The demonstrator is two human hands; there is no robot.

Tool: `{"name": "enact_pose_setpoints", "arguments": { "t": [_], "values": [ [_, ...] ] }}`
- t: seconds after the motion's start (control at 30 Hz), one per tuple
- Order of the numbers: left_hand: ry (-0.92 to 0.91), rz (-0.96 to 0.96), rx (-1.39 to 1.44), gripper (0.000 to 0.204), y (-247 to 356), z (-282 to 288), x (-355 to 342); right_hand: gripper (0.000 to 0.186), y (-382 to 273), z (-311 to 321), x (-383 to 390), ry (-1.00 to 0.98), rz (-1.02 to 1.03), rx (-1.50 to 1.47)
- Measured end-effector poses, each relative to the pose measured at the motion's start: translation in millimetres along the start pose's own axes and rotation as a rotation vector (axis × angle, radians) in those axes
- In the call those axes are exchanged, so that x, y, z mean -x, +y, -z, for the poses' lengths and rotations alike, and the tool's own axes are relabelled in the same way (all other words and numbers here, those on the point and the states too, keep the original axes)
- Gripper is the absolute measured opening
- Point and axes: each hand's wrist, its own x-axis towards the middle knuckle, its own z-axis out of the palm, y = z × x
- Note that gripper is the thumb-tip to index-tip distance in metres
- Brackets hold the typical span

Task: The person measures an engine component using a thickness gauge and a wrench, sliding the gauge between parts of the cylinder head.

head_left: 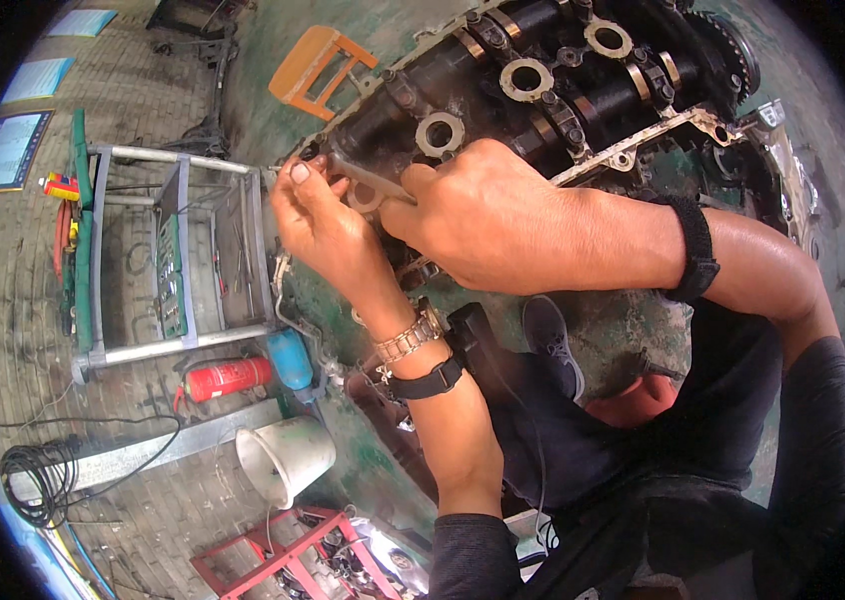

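Observation:
An oily black cylinder head (503, 120) with shafts, cap bolts, pale rings and a toothed gear (731, 55) at its right end fills the upper middle. At its left end, my left hand (338, 230) has curled fingers and a raised thumb at the edge. My right hand (478, 215) is closed beside it, fingertips mostly hidden, over a greyish part around another pale ring. What either hand grips there is too hidden and smeared to make out. A watch and a black strap are on my left wrist, a black band on my right.
A metal trolley (103, 349) with tools stands left, near a red fire extinguisher (228, 380), blue container (290, 360), white bucket (288, 455) and coiled black cable (38, 485). A wooden stool (313, 65) is behind, a red metal frame (268, 555) low left. My shoe (553, 340) shows below.

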Motion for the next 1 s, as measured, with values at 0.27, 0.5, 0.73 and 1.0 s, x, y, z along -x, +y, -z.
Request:
{"name": "enact_pose_setpoints", "arguments": {
  "t": [0.27,0.5,0.73,1.0],
  "values": [
    [-0.021,-0.01,-0.056,0.038,4.5,0.4,1.0,0.02,0.4,-2.0,1.0,0.033,0.017,0.017],
    [-0.019,0.0,-0.027,0.04,2.5,0.0,0.9,0.021,1.4,-3.5,1.6,0.056,0.03,0.015],
    [-0.016,0.006,-0.028,0.04,0.2,1.1,-0.7,0.02,0.5,-3.9,1.7,0.046,0.023,0.019],
    [-0.018,0.008,-0.03,0.04,1.3,0.6,-0.7,0.02,1.1,-3.0,2.2,0.036,0.016,0.012]
  ]
}}
